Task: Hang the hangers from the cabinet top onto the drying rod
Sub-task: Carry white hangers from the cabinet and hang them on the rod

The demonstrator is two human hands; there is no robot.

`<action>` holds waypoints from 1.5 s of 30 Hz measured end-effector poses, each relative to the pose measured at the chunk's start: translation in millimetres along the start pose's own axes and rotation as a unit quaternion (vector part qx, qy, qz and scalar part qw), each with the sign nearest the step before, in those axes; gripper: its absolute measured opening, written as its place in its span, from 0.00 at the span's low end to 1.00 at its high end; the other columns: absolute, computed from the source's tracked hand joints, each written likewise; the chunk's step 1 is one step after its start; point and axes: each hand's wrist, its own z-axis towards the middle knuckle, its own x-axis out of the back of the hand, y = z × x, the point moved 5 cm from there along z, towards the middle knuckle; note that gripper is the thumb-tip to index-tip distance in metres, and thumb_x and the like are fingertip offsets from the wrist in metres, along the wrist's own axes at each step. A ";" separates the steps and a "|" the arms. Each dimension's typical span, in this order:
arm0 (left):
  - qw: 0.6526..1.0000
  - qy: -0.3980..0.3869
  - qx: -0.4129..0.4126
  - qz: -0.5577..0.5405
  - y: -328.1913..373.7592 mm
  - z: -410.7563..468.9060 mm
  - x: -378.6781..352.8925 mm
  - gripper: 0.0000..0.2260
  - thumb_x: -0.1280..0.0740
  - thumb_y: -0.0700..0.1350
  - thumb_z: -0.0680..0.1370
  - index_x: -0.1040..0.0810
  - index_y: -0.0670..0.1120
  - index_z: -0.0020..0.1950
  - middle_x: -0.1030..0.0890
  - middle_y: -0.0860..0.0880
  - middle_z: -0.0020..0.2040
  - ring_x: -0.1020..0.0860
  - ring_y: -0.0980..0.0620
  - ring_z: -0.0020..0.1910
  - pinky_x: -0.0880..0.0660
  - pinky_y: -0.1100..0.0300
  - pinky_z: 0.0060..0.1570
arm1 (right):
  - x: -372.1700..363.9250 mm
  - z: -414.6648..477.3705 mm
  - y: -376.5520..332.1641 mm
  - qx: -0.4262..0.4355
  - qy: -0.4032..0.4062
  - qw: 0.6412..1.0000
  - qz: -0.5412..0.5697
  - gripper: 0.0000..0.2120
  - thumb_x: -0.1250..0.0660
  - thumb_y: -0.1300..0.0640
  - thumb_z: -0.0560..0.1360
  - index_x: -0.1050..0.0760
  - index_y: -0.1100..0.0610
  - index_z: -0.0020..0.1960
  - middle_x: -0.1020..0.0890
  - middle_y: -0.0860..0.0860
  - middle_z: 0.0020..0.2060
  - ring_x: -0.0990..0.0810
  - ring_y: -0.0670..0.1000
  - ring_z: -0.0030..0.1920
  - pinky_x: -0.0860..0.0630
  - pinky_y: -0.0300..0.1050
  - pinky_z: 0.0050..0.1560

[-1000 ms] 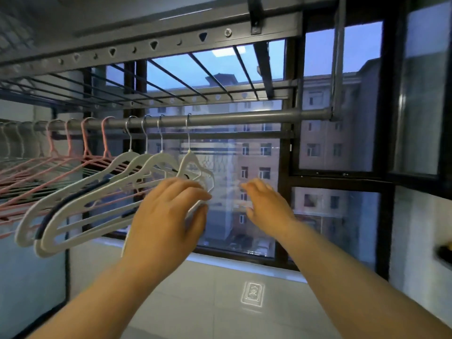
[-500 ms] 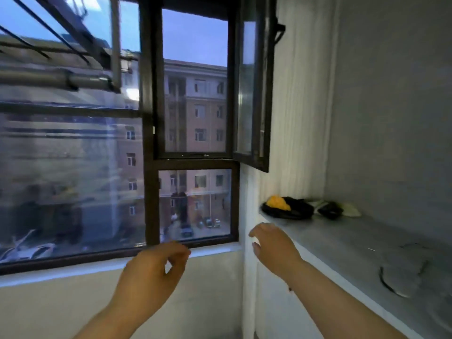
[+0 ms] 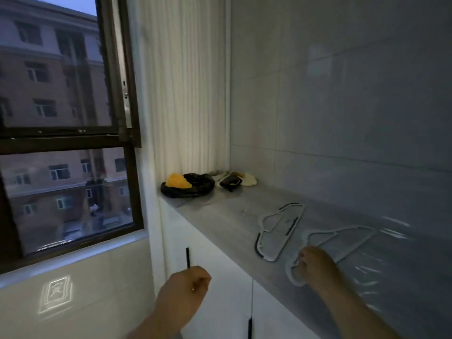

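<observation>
**Operator:** State of the right hand [image 3: 316,265]?

**Observer:** It sat at 4 o'clock in your view, resting on the near end of the plain white hanger [image 3: 342,237], fingers bent down onto the frame. Blur there. I could not tell whether you had closed round it or were only touching it.

**Operator:** And the left hand [image 3: 183,289]?

**Observer:** At 6 o'clock, low, off the cabinet top [image 3: 220,211] and in front of the white cabinet doors [image 3: 215,241]. Your fingers were loosely curled with nothing in them.

**Operator:** Where were the hangers?

**Observer:** Both lay flat on the grey cabinet top. The plain white hanger ran from under your right hand out toward 2 o'clock. The dark-trimmed hanger [image 3: 278,232] lay just beside it, at 11 o'clock from that hand, and you were not touching it. Whether the two hangers met, I could not tell.

**Operator:** Anything else up there?

**Observer:** At the far end of the top, 11 o'clock from the hangers, sat a black bag [image 3: 198,189] with a yellow lump [image 3: 177,181] on it. A small dark pouch [image 3: 230,182] and some pale items [image 3: 249,178] lay at the bag's 3 o'clock, against the tiled wall [image 3: 342,118]. The window [image 3: 68,196] stood at 9 o'clock in your view.
</observation>
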 end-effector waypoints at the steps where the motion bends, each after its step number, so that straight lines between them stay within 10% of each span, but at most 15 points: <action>1: 1.000 -0.016 0.007 -0.008 -0.9 5.6 -16.0 0.27 0.37 0.44 0.75 0.34 0.80 0.35 0.28 0.79 0.29 0.24 0.68 0.35 0.28 0.70 0.45 | -4.6 1.5 9.4 -0.008 0.001 1.000 0.003 0.07 0.43 0.58 0.78 0.26 0.56 0.46 0.23 0.56 0.59 0.26 0.53 0.59 0.31 0.40 0.52; 4: 0.998 -0.053 0.021 -0.006 -4.0 17.2 -51.0 0.27 0.36 0.44 0.75 0.34 0.79 0.34 0.28 0.77 0.28 0.24 0.66 0.33 0.27 0.68 0.46 | -13.7 7.3 26.5 -0.028 0.026 0.999 0.003 0.15 0.45 0.56 0.80 0.27 0.60 0.61 0.25 0.55 0.61 0.28 0.54 0.63 0.32 0.40 0.60; 9: 0.998 -0.046 0.033 0.013 2.8 39.6 -73.9 0.20 0.38 0.45 0.77 0.29 0.64 0.28 0.24 0.62 0.30 0.25 0.62 0.34 0.30 0.71 0.42 | -40.3 15.4 34.5 -0.023 0.042 0.999 0.009 0.18 0.47 0.50 0.63 0.26 0.58 0.23 0.23 0.53 0.22 0.21 0.53 0.23 0.29 0.35 0.22; 14: 0.999 -0.030 0.025 0.032 27.2 76.1 -104.7 0.11 0.40 0.47 0.78 0.22 0.48 0.57 0.21 0.52 0.57 0.24 0.53 0.55 0.30 0.65 0.55 | -51.5 17.7 36.7 -0.045 0.031 0.998 -0.041 0.19 0.48 0.50 0.62 0.21 0.56 0.26 0.19 0.53 0.26 0.19 0.52 0.26 0.25 0.35 0.26; 24: 0.977 -0.151 0.038 0.142 49.4 136.9 -164.7 0.24 0.47 0.56 0.79 0.42 0.49 0.73 0.41 0.48 0.75 0.43 0.48 0.74 0.46 0.56 0.72 | -49.6 19.2 36.5 -0.051 0.060 0.996 -0.034 0.20 0.47 0.51 0.63 0.19 0.57 0.31 0.17 0.53 0.31 0.18 0.53 0.31 0.22 0.37 0.32; 34: 0.972 -0.111 0.004 0.206 37.0 126.6 -156.5 0.22 0.50 0.58 0.78 0.31 0.51 0.68 0.33 0.50 0.71 0.39 0.51 0.72 0.46 0.55 0.72 | -47.3 18.6 34.1 -0.060 0.047 0.996 -0.040 0.20 0.48 0.51 0.62 0.20 0.57 0.29 0.16 0.53 0.31 0.18 0.52 0.31 0.21 0.42 0.32; 37: 0.989 -0.048 0.012 0.142 26.7 118.7 -143.0 0.26 0.50 0.63 0.71 0.20 0.50 0.50 0.21 0.52 0.52 0.25 0.51 0.57 0.33 0.59 0.57 | -49.1 18.4 34.6 -0.058 0.040 0.997 -0.033 0.19 0.48 0.51 0.62 0.20 0.57 0.29 0.17 0.52 0.31 0.18 0.52 0.30 0.21 0.42 0.31; 40: 0.994 0.011 0.090 0.065 10.9 118.9 -129.0 0.08 0.34 0.50 0.73 0.20 0.48 0.40 0.20 0.47 0.47 0.23 0.46 0.50 0.33 0.59 0.44 | -49.0 17.4 34.8 -0.062 0.032 0.997 -0.035 0.19 0.48 0.51 0.62 0.20 0.56 0.29 0.17 0.52 0.30 0.17 0.52 0.31 0.21 0.43 0.30; 45: 0.960 0.026 0.267 -0.079 -20.1 120.6 -122.7 0.24 0.33 0.46 0.74 0.32 0.36 0.66 0.28 0.36 0.64 0.29 0.39 0.63 0.32 0.51 0.61 | -41.8 12.9 34.3 -0.071 0.030 0.996 -0.041 0.18 0.48 0.52 0.63 0.20 0.56 0.30 0.17 0.52 0.32 0.18 0.53 0.32 0.21 0.44 0.31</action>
